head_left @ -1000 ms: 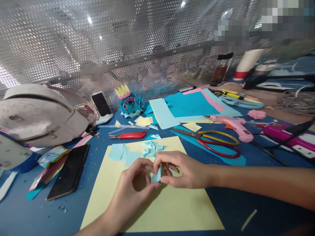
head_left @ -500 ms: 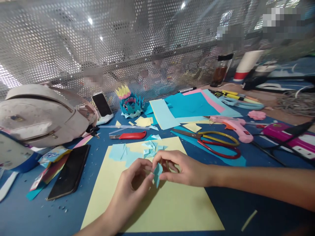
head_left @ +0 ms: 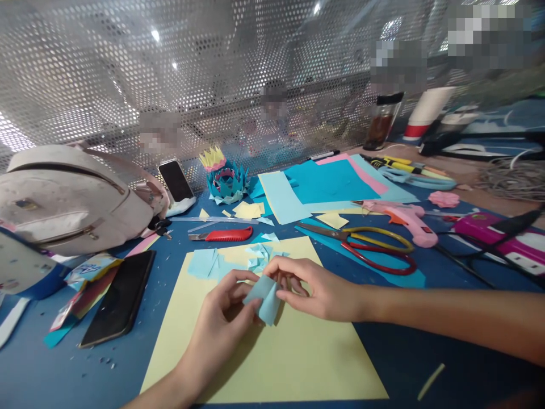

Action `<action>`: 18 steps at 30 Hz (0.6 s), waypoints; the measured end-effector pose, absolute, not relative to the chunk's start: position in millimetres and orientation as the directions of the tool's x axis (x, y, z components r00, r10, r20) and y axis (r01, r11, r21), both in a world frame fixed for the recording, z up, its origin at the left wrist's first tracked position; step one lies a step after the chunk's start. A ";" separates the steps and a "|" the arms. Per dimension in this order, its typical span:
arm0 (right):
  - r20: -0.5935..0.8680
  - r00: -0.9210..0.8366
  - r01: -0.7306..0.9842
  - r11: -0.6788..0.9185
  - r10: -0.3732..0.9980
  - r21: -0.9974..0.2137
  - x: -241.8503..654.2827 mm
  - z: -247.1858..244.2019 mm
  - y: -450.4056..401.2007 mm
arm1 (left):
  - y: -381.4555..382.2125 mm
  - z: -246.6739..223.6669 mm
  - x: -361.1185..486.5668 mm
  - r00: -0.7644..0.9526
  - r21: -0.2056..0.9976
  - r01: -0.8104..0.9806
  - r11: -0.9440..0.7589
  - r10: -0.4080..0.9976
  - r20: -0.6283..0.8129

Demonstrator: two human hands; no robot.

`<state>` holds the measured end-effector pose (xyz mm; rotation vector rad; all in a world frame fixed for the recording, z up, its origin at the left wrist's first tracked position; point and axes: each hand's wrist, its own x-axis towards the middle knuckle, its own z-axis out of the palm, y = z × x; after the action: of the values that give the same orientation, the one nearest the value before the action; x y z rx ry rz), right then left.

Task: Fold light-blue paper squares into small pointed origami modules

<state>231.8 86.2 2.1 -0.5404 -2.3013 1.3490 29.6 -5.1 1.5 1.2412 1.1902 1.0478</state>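
Between my two hands is a small piece of light blue paper (head_left: 268, 302), creased and partly folded, held above a yellow sheet (head_left: 272, 369). My left hand (head_left: 227, 312) pinches its left side between thumb and fingers. At its upper right edge, the thumb and fingertips of my right hand (head_left: 313, 287) grip the same piece. Just beyond the hands, several folded light blue pieces (head_left: 259, 255) lie in a small heap. Flat light blue paper squares (head_left: 203, 263) rest at the sheet's upper left corner.
A red utility knife (head_left: 227, 234) and open scissors (head_left: 361, 241) lie past the sheet. To the right is a pink glue gun (head_left: 404, 218). A black phone (head_left: 121, 298) and a backpack (head_left: 63, 199) are at left. A layered paper flower (head_left: 227, 182) stands behind.
The light blue paper was seen narrow and nearly edge-on; now it is opened wider, with its broad faces turned toward me. Both hands stay in nearly the same place.
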 end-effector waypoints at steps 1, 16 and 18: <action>0.150 -0.840 0.122 0.450 0.522 -0.885 231.9 2.1 86.2 | -5.2 1.5 29.7 0.110 0.996 0.037 0.076 0.991 -0.080; 0.143 -0.821 0.131 0.426 0.553 -0.895 230.5 2.8 88.9 | -6.1 -3.0 28.4 0.028 0.997 0.077 0.018 0.999 -0.020; 0.193 -0.815 0.095 0.455 0.546 -0.885 230.4 3.1 89.5 | -5.9 -2.3 28.9 0.001 0.994 0.104 -0.016 1.000 0.016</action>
<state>230.4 89.5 3.1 -0.5368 -2.2544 1.3302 28.9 -5.9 -2.3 1.2981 1.2779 1.1700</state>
